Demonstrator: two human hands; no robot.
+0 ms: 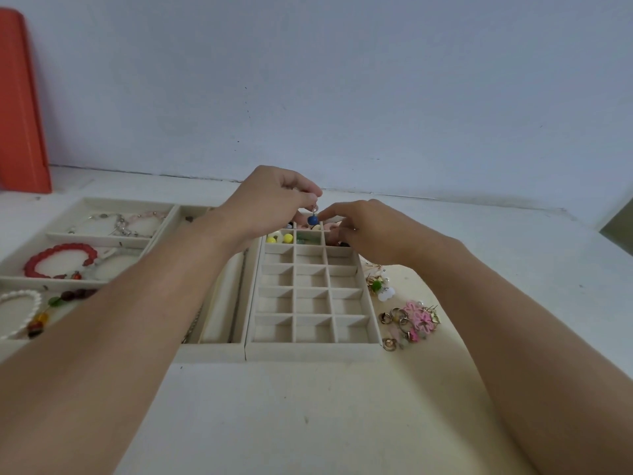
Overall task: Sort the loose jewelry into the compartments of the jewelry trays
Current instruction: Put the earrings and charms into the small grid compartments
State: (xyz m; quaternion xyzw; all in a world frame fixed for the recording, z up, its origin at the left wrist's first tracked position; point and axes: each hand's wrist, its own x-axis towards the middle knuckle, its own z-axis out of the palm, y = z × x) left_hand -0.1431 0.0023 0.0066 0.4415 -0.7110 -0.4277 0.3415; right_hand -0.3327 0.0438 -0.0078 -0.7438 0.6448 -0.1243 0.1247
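Over the far rows of the grid tray [310,351], the left hand [270,204] pinches the top of a blue bead earring [312,219], fingers curled together on its hook so the bead hangs just above the middle compartment of the back row. The right hand [366,231] hovers just beside it, forefinger reaching toward the bead and the other fingers loosely curled; whether that fingertip touches the bead is hard to tell from this angle. Yellow beads [280,238] and a green piece [302,240] lie in the second row; the rows nearer the person stand bare, with low dividers between them. The tray's right wall runs close to a loose pile of earrings [409,322] on the table [308,423], pink flowers and gold hoops among them, and a smaller cluster [380,286] lies just beyond. Touching the grid tray's left wall sits a long-slot tray [212,353], partly hidden by the left forearm. Farther left, a wide tray [20,248] holds a red bracelet [61,260], a pearl bracelet [19,313] and chains. An orange panel [20,104] leans by the wall at the table's far left edge.
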